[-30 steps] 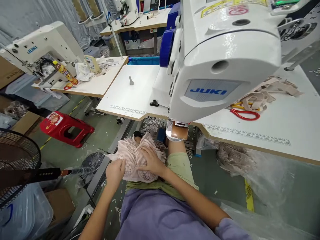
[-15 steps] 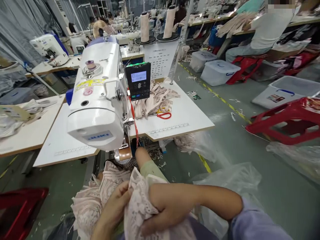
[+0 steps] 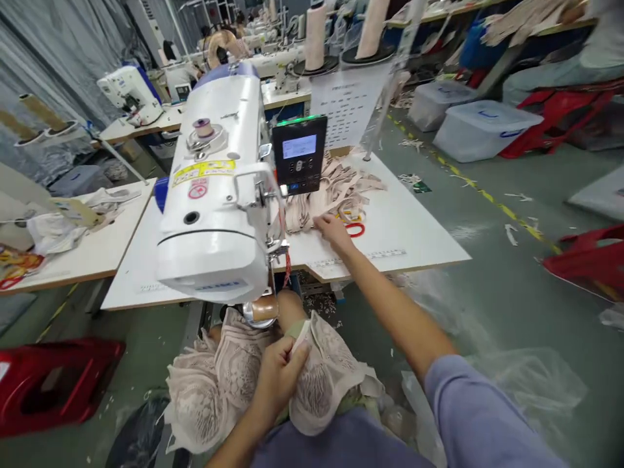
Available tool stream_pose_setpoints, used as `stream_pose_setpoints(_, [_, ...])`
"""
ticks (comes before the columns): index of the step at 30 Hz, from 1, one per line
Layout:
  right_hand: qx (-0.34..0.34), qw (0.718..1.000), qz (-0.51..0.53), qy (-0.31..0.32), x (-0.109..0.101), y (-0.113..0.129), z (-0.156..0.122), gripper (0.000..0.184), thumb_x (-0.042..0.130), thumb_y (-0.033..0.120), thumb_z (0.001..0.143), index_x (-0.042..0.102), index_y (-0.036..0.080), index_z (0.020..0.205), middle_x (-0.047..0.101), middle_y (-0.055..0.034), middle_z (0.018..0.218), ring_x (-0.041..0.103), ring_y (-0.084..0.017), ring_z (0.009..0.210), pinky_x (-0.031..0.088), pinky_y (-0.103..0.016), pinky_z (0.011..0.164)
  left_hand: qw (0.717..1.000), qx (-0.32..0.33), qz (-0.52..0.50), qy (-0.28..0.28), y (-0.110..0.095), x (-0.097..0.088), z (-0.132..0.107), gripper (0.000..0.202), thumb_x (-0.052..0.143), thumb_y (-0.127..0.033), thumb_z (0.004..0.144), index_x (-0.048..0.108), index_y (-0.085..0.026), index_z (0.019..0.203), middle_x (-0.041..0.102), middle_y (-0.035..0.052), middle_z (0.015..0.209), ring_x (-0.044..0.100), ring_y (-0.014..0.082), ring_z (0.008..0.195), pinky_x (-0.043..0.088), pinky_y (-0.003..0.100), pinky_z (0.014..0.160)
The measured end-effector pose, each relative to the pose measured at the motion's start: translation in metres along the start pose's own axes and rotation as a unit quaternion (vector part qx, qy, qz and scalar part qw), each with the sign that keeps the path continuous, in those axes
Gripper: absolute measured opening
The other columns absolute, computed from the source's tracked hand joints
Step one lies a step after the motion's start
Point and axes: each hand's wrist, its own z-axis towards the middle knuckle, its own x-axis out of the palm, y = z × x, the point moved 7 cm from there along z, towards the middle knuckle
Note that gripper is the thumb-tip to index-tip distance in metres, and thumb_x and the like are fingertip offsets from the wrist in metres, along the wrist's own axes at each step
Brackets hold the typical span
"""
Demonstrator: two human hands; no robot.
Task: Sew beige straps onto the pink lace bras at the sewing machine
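Observation:
My left hand [image 3: 279, 380] is closed on the edge of a beige lace bra [image 3: 316, 390] lying over my lap, its cup facing up. Out over the sewing table, my right hand [image 3: 334, 234] has its fingers drawn together at the front edge of a pile of beige fabric straps [image 3: 351, 179]. The fingertips touch the straps there. Just beside that hand lie scissors with red handles [image 3: 355, 229], partly covered by straps. More lace bras [image 3: 209, 396] hang in a bunch left of my left hand, below the machine's arm end.
A white sewing machine [image 3: 219, 195] with a black control panel [image 3: 299, 156] stands left of my right hand. Thread cones [image 3: 316, 39] rise behind. The white tabletop [image 3: 409, 227] ends in a bare edge. Red stools [image 3: 58, 383] and plastic boxes [image 3: 482, 130] stand around on the floor.
My right hand has left the bra and reached forward to the strap pile. The left hand still holds the bra, which now lies more spread out. The view has shifted left.

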Motion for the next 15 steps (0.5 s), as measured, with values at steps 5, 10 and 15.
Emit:
stream_pose_setpoints(5, [-0.006,0.984,0.176,-0.004,-0.010,0.014,-0.060,0.038,0.064,0.057,0.076,0.048,0.023,0.080,0.053,0.0058,0.069,0.054,-0.008,0.058,0.045,-0.016,0.052,0.966,0.187,0.169,-0.061,-0.051,-0.030,-0.012,0.028,0.046,-0.028,0.100,0.062,-0.017,0.120,0.066,0.0014,0.077,0.059,0.0136,0.066,0.039,0.022,0.060])
stream_pose_setpoints(10, [0.050,0.950,0.287,0.114,0.003,0.042,-0.151,0.036,0.081,0.045,0.071,0.061,0.023,0.092,0.056,0.0060,0.061,0.049,-0.007,0.043,0.042,-0.017,0.039,0.859,0.273,0.413,-0.127,-0.072,-0.060,-0.017,0.037,0.041,-0.020,0.100,0.061,-0.018,0.131,0.066,0.0005,0.061,0.056,0.0141,0.049,0.027,0.026,0.048])
stream_pose_setpoints(15, [0.082,0.932,0.248,0.252,0.040,0.039,-0.193,0.041,0.080,0.043,0.076,0.061,0.022,0.107,0.062,0.0032,0.072,0.055,-0.008,0.048,0.046,-0.019,0.044,0.890,0.142,0.415,-0.125,-0.053,-0.085,-0.007,0.042,0.038,-0.033,0.104,0.061,-0.019,0.136,0.072,0.0036,0.067,0.058,0.0144,0.050,0.030,0.025,0.051])
